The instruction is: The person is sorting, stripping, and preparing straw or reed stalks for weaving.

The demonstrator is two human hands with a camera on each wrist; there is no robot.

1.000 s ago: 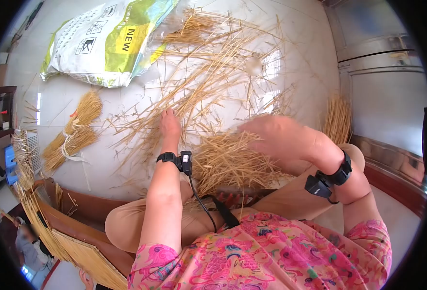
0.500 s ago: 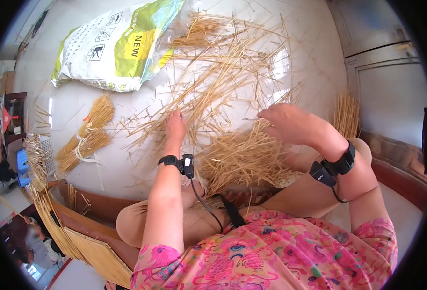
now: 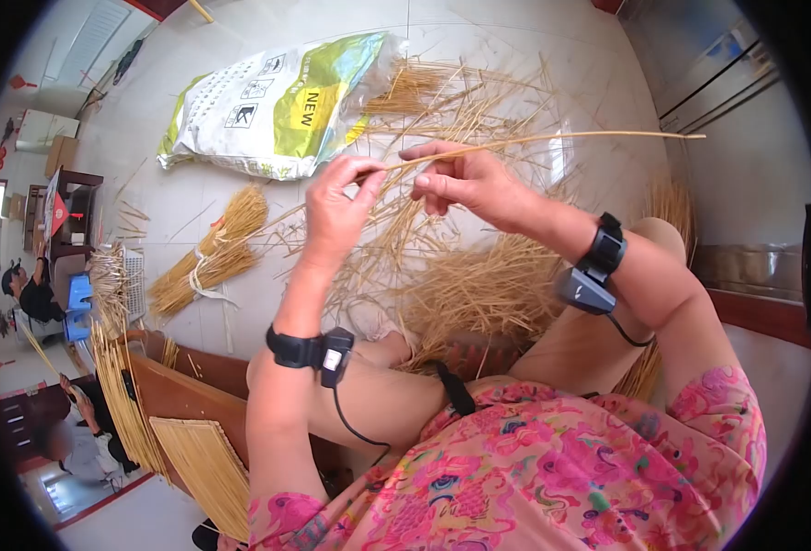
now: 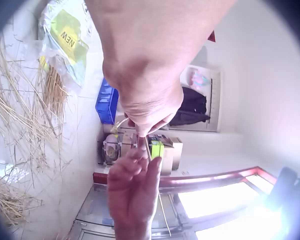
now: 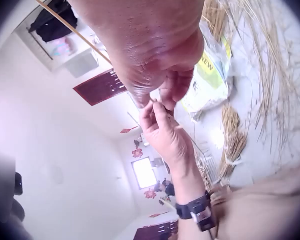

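Observation:
A long, thin straw stalk (image 3: 607, 134) stretches out to the right above the floor. My left hand (image 3: 336, 211) pinches one end of it between thumb and fingers. Close beside the left fingertips, my right hand (image 3: 479, 188) has its fingers loosely bent along the stalk. In the left wrist view, the right hand's thumb (image 4: 154, 172) stands apart from its fingers while the stalk passes by it. Loose straw stalks (image 3: 424, 220) lie scattered on the floor beneath both hands, and a thicker heap of straw (image 3: 483, 294) lies between the legs.
A white-and-green bag (image 3: 281, 110) lies beyond the left hand. Tied straw bundles (image 3: 212, 257) rest on the floor at left, near a brown wooden piece (image 3: 190, 395). Metal cabinets (image 3: 736, 165) stand at right. Another person (image 3: 79, 445) is at the far left.
Both hands have risen from the straw on the floor and come close together. The left hand has picked up a single straw stalk. The head view has shifted, showing more of the room.

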